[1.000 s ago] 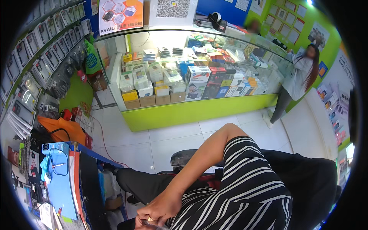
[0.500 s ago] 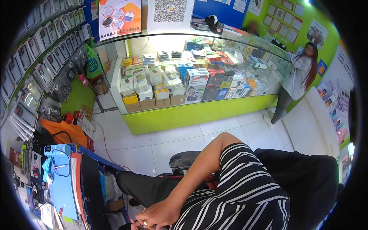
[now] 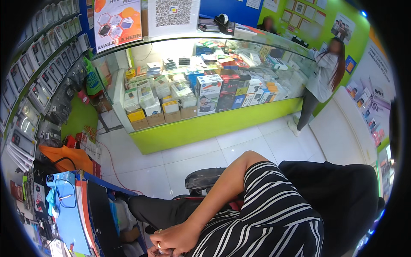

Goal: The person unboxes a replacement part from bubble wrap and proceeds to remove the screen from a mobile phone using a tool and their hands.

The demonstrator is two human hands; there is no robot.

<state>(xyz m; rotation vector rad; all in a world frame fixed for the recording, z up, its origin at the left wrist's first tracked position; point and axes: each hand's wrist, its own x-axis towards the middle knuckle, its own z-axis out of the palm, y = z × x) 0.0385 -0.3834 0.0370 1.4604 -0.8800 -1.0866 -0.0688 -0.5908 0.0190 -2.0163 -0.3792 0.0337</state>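
My right hand (image 3: 177, 240) is low in the view, closed, with its fingers curled down and rings on them. Its bare forearm comes from a black-and-white striped sleeve (image 3: 274, 184). Just below and against it, the fingertips of my left hand (image 3: 155, 252) show at the lower edge, bent inward. The two hands meet over whatever they hold; a small pale bit shows between them, too hidden to name. My dark-trousered leg (image 3: 160, 210) stretches left beside the hands.
At left is a desk with a blue board (image 3: 72, 227), a light-blue box (image 3: 61, 183) and a cable. An orange bag (image 3: 66, 158) lies behind it. A glass display counter (image 3: 218, 124) stands ahead; a person (image 3: 323, 77) leans there. A black chair armrest (image 3: 203, 177) is near my arm.
The whole view has shifted slightly, so the counter and posters sit further left. My hands stay together at the lower edge, with the right hand's fingers slightly changed in pose.
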